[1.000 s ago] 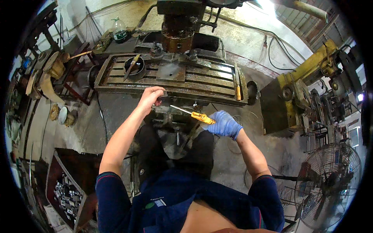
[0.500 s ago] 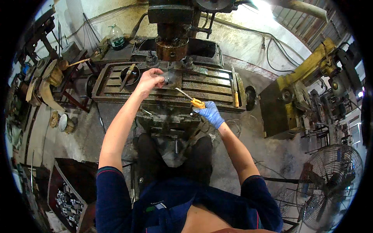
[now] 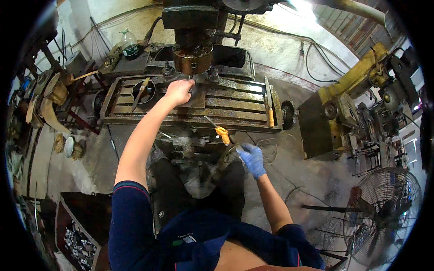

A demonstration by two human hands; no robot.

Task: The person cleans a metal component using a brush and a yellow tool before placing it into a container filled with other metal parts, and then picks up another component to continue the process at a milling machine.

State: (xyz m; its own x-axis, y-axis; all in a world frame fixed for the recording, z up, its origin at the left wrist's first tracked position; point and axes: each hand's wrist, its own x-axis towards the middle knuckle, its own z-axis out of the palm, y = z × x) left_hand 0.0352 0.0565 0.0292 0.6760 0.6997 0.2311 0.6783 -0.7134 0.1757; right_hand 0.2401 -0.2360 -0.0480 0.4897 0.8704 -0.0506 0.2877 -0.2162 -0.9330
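My bare left hand [image 3: 179, 92] reaches over the machine's slotted metal table [image 3: 235, 100], just below the round cutter head [image 3: 193, 58]. Its fingers are closed at the middle of the table; what they hold is mostly hidden. An orange air blow gun [image 3: 221, 133] with a thin metal nozzle is at the table's front edge, its nozzle toward the table. My right hand [image 3: 252, 159], in a blue glove, is below and to the right of the gun, apart from it. Its fingers are partly spread, with nothing seen in them.
A round pan [image 3: 149, 96] with a brush across it sits on the table's left part. On the right part lies a long file [image 3: 270, 105] with a wooden handle. A bin of metal parts [image 3: 77, 241] stands lower left, a caged fan [image 3: 382, 217] lower right.
My right hand has let go of the air blow gun and drawn back toward me. The gun now sits slightly lower and further left. My left hand has closed and turned palm down.
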